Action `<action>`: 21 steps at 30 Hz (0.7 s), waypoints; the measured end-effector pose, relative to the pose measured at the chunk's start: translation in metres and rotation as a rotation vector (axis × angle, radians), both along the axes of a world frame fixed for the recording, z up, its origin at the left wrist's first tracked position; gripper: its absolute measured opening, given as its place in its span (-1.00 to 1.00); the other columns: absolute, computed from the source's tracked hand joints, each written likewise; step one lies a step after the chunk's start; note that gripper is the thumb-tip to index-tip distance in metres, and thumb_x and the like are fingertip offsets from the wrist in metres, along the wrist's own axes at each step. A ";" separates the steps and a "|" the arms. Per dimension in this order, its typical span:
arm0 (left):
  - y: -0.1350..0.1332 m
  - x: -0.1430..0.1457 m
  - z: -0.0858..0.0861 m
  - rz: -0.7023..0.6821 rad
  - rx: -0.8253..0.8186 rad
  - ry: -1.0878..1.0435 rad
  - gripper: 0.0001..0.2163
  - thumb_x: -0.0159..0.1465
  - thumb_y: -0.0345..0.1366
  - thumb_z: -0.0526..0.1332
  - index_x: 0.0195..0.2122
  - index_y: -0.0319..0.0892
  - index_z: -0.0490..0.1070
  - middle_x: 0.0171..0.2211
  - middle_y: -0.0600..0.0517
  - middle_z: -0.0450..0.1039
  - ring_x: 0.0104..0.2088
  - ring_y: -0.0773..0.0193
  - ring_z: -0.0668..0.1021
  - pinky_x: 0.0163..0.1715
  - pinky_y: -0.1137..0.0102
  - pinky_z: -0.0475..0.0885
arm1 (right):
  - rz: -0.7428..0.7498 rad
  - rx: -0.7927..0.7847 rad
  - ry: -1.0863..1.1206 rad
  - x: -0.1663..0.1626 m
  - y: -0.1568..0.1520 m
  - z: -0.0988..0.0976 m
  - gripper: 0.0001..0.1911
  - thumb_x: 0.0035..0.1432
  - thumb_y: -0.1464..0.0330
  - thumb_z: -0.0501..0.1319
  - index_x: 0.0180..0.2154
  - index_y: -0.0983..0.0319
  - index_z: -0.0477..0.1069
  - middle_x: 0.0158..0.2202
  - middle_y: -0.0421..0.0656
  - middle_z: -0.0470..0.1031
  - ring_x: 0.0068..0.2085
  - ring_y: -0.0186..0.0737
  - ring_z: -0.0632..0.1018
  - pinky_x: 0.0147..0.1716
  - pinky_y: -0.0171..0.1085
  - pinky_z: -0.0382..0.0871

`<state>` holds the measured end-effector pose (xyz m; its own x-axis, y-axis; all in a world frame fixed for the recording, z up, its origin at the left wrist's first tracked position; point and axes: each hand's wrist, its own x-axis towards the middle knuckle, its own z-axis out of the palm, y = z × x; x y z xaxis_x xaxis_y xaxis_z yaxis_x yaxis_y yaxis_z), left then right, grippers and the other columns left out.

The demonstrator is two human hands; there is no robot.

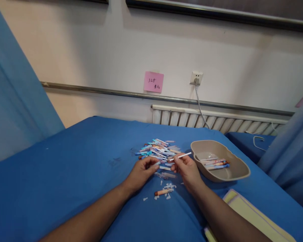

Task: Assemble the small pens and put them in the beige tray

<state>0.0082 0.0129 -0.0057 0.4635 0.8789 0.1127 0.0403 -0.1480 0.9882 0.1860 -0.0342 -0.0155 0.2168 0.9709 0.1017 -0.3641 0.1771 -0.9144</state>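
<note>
My right hand (188, 169) pinches a thin white pen refill (184, 155), its darker end pointing left. Thumb and forefinger of my left hand (141, 171) are closed at a small pale piece, too small to name. A white stick (165, 168) spans the gap between the hands; which hand bears it, if either, I cannot tell. Just beyond my fingers lies a heap of pen parts (156, 148) in white, blue, pink and orange. Nearer to me, an orange pen barrel with a brown end (163, 192) rests among small whitish plastic bits (168, 196).
A beige bin (242, 173) holding several pens (214, 164) stands right of my hands. Folded yellow cloth or paper (257, 215) lies at front right on the blue-covered surface (78, 168). Behind are a radiator (181, 117) and a plugged-in cable (199, 101); blue curtains hang at both sides.
</note>
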 end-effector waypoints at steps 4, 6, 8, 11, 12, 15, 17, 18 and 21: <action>-0.003 -0.001 -0.001 -0.048 0.066 0.069 -0.81 0.08 -0.25 0.27 -0.31 -0.22 0.46 -0.32 0.02 0.49 -0.28 0.23 0.48 -0.21 0.36 0.35 | 0.023 0.012 -0.094 -0.004 -0.002 0.003 -0.65 -0.08 0.11 0.32 -0.41 0.24 0.33 -0.51 -0.20 0.50 -0.58 -0.35 0.44 -0.58 -0.37 0.26; -0.004 -0.001 0.000 -0.054 0.089 0.098 -0.82 0.09 -0.26 0.26 -0.31 -0.23 0.47 -0.30 0.00 0.50 -0.26 0.21 0.49 -0.19 0.34 0.35 | 0.029 0.019 -0.130 -0.006 -0.002 0.003 -0.65 -0.07 0.11 0.31 -0.41 0.23 0.33 -0.58 -0.24 0.47 -0.59 -0.34 0.43 -0.59 -0.37 0.26; -0.004 -0.001 0.001 -0.061 0.110 0.124 -0.83 0.10 -0.27 0.25 -0.31 -0.23 0.47 -0.29 -0.02 0.50 -0.25 0.21 0.49 -0.17 0.33 0.36 | 0.029 0.025 -0.146 -0.007 -0.002 0.002 -0.66 -0.06 0.11 0.30 -0.40 0.22 0.32 -0.64 -0.28 0.42 -0.60 -0.34 0.43 -0.59 -0.37 0.25; -0.005 -0.001 0.000 -0.068 0.135 0.148 -0.82 0.10 -0.28 0.25 -0.30 -0.24 0.47 -0.29 -0.02 0.50 -0.26 0.21 0.50 -0.18 0.34 0.36 | 0.024 0.034 -0.151 -0.008 -0.003 0.001 -0.66 -0.06 0.11 0.30 -0.39 0.22 0.32 -0.65 -0.29 0.41 -0.61 -0.34 0.43 -0.59 -0.37 0.25; -0.005 -0.001 0.000 -0.068 0.139 0.150 -0.82 0.10 -0.27 0.25 -0.29 -0.24 0.47 -0.29 -0.02 0.50 -0.26 0.21 0.50 -0.18 0.34 0.37 | 0.019 0.035 -0.154 -0.008 -0.003 0.001 -0.66 -0.06 0.10 0.30 -0.39 0.22 0.32 -0.63 -0.28 0.43 -0.61 -0.34 0.43 -0.59 -0.37 0.26; -0.005 -0.002 -0.002 -0.071 0.139 0.146 -0.81 0.10 -0.27 0.25 -0.28 -0.24 0.46 -0.29 -0.01 0.50 -0.27 0.22 0.50 -0.19 0.35 0.37 | -0.002 0.034 -0.167 -0.008 -0.003 0.001 -0.63 -0.08 0.08 0.30 -0.41 0.23 0.32 -0.60 -0.25 0.45 -0.60 -0.33 0.43 -0.59 -0.35 0.27; -0.005 -0.002 -0.002 -0.073 0.138 0.143 -0.81 0.10 -0.27 0.25 -0.28 -0.24 0.47 -0.29 -0.01 0.50 -0.27 0.22 0.50 -0.19 0.36 0.37 | -0.009 0.031 -0.181 -0.008 -0.003 0.002 -0.63 -0.09 0.07 0.30 -0.40 0.22 0.32 -0.61 -0.25 0.44 -0.61 -0.33 0.43 -0.59 -0.35 0.27; -0.005 -0.002 -0.003 -0.075 0.135 0.143 -0.81 0.09 -0.27 0.25 -0.29 -0.24 0.47 -0.30 -0.01 0.50 -0.27 0.22 0.50 -0.20 0.36 0.37 | -0.007 0.029 -0.187 -0.008 -0.003 0.002 -0.63 -0.09 0.07 0.30 -0.40 0.22 0.32 -0.61 -0.26 0.44 -0.61 -0.33 0.43 -0.59 -0.35 0.27; -0.005 -0.001 -0.004 -0.074 0.118 0.149 -0.80 0.08 -0.26 0.27 -0.27 -0.23 0.46 -0.32 -0.01 0.50 -0.29 0.23 0.49 -0.25 0.38 0.37 | 0.020 0.026 -0.207 -0.011 -0.004 0.000 -0.66 -0.07 0.09 0.30 -0.41 0.21 0.34 -0.63 -0.28 0.41 -0.62 -0.34 0.42 -0.60 -0.36 0.24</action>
<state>0.0074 0.0074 -0.0092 0.5458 0.8264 0.1382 0.1697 -0.2706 0.9476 0.1750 -0.0379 -0.0152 0.1691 0.9713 0.1674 -0.1722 0.1963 -0.9653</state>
